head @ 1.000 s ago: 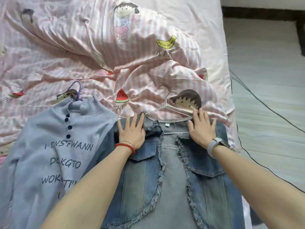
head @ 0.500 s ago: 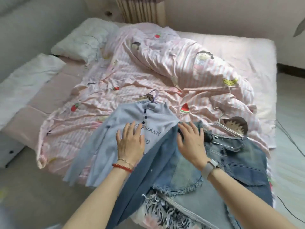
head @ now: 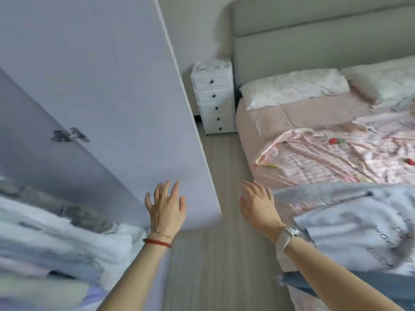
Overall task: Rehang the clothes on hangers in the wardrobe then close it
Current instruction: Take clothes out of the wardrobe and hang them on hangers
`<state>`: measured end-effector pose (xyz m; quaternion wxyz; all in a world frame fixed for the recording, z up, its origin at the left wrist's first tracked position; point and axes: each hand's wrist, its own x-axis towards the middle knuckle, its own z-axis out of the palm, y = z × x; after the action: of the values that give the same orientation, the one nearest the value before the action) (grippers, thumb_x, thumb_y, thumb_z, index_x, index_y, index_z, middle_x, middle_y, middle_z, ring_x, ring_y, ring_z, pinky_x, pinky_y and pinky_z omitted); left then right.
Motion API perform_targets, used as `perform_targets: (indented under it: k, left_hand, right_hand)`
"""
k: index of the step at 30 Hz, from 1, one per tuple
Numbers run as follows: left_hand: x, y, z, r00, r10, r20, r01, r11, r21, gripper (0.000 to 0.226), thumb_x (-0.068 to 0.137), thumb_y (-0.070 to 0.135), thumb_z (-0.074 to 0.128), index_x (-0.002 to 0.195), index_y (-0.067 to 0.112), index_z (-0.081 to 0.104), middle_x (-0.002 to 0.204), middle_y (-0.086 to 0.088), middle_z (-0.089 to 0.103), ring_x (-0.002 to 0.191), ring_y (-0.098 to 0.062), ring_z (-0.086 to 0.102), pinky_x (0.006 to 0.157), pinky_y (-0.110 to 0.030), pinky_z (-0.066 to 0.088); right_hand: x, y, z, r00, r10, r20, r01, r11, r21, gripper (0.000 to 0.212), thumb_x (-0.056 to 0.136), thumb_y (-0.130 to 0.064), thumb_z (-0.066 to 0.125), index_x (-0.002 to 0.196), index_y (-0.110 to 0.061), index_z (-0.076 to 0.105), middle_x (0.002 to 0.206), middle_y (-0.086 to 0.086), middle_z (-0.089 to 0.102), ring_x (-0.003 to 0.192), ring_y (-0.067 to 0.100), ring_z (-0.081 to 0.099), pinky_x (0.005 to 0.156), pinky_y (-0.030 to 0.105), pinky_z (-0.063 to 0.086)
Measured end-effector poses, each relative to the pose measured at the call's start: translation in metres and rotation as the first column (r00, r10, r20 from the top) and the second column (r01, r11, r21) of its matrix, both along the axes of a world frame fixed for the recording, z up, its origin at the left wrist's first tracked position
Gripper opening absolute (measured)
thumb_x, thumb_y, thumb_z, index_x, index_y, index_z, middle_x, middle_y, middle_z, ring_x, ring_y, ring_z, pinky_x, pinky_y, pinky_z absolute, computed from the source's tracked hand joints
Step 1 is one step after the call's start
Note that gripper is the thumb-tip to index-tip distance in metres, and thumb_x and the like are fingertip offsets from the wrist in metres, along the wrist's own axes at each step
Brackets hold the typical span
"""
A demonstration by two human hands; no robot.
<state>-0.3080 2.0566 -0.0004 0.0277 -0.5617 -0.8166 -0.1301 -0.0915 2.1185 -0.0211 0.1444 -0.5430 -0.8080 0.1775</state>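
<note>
The pale lilac wardrobe door [head: 107, 90] stands open on the left, with blurred folded clothes [head: 49, 239] stacked inside below it. My left hand [head: 166, 205] is open with fingers spread, close to the door's lower edge. My right hand [head: 260, 205] is open too, over the floor beside the bed, holding nothing. The light grey printed top [head: 350, 223] lies on the bed at the right, and a strip of the denim jacket [head: 381, 286] shows beneath it.
A white drawer unit [head: 214, 102] stands by the grey headboard [head: 314, 41]. The bed carries white pillows [head: 294, 88] and a pink striped quilt [head: 336, 158]. A strip of wood floor [head: 224, 254] runs between wardrobe and bed.
The view has swung left from the bed to the wardrobe. Both hands have lifted off the grey top and denim jacket and now hang free in front of me.
</note>
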Motion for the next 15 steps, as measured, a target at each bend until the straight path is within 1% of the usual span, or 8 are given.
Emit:
perform_targets:
  k: [3, 6, 9, 11, 13, 15]
  left_hand:
    - [-0.069, -0.040, 0.017, 0.981, 0.195, -0.019, -0.194, 0.980, 0.039, 0.041, 0.091, 0.023, 0.050, 0.131, 0.016, 0.049, 0.142, -0.008, 0.041, 0.135, -0.024, 0.031, 0.107, -0.049, 0.010]
    - [-0.120, -0.072, 0.036, 0.937, 0.345, -0.064, -0.339, 0.937, 0.090, 0.042, 0.091, 0.024, 0.048, 0.132, 0.019, 0.048, 0.143, -0.006, 0.039, 0.135, -0.022, 0.030, 0.108, -0.046, 0.011]
    - [-0.163, -0.095, 0.057, 0.884, 0.460, -0.084, -0.445, 0.882, 0.155, 0.040, 0.089, 0.021, 0.051, 0.129, 0.016, 0.051, 0.141, -0.009, 0.042, 0.134, -0.023, 0.032, 0.108, -0.049, 0.013]
    - [-0.191, -0.105, 0.073, 0.839, 0.531, -0.115, -0.508, 0.842, 0.183, 0.040, 0.090, 0.022, 0.051, 0.129, 0.016, 0.051, 0.141, -0.008, 0.041, 0.135, -0.024, 0.031, 0.107, -0.050, 0.015]
    - [-0.219, -0.110, 0.088, 0.796, 0.588, -0.141, -0.549, 0.801, 0.240, 0.040, 0.089, 0.023, 0.052, 0.128, 0.016, 0.052, 0.141, -0.008, 0.042, 0.135, -0.025, 0.031, 0.107, -0.051, 0.017]
    - [-0.247, -0.111, 0.105, 0.753, 0.636, -0.171, -0.580, 0.763, 0.286, 0.040, 0.089, 0.023, 0.051, 0.128, 0.016, 0.052, 0.140, -0.007, 0.043, 0.135, -0.025, 0.031, 0.107, -0.050, 0.015]
  right_hand:
    - [-0.084, 0.001, 0.014, 0.979, 0.201, -0.017, -0.201, 0.979, 0.022, 0.043, 0.095, -0.028, 0.035, 0.138, -0.021, 0.035, 0.144, -0.004, 0.035, 0.136, 0.012, 0.024, 0.112, 0.037, 0.017]
    - [-0.158, 0.000, 0.030, 0.923, 0.381, -0.051, -0.380, 0.925, 0.025, 0.044, 0.096, -0.027, 0.035, 0.140, -0.021, 0.033, 0.145, -0.005, 0.034, 0.137, 0.012, 0.024, 0.113, 0.036, 0.016]
    - [-0.227, -0.002, 0.049, 0.839, 0.539, -0.076, -0.535, 0.842, 0.068, 0.043, 0.096, -0.026, 0.035, 0.139, -0.020, 0.034, 0.143, -0.004, 0.037, 0.135, 0.013, 0.027, 0.112, 0.032, 0.018]
    - [-0.272, -0.004, 0.062, 0.777, 0.619, -0.111, -0.613, 0.785, 0.087, 0.042, 0.096, -0.024, 0.036, 0.138, -0.020, 0.035, 0.141, -0.003, 0.040, 0.133, 0.016, 0.031, 0.110, 0.031, 0.021]
    - [-0.316, -0.003, 0.076, 0.711, 0.688, -0.147, -0.679, 0.726, 0.110, 0.042, 0.095, -0.022, 0.037, 0.137, -0.019, 0.038, 0.139, -0.001, 0.043, 0.130, 0.019, 0.035, 0.107, 0.030, 0.026]
    - [-0.356, -0.001, 0.091, 0.646, 0.741, -0.181, -0.733, 0.669, 0.125, 0.041, 0.095, -0.020, 0.038, 0.135, -0.017, 0.041, 0.137, 0.002, 0.046, 0.127, 0.023, 0.039, 0.103, 0.032, 0.032]
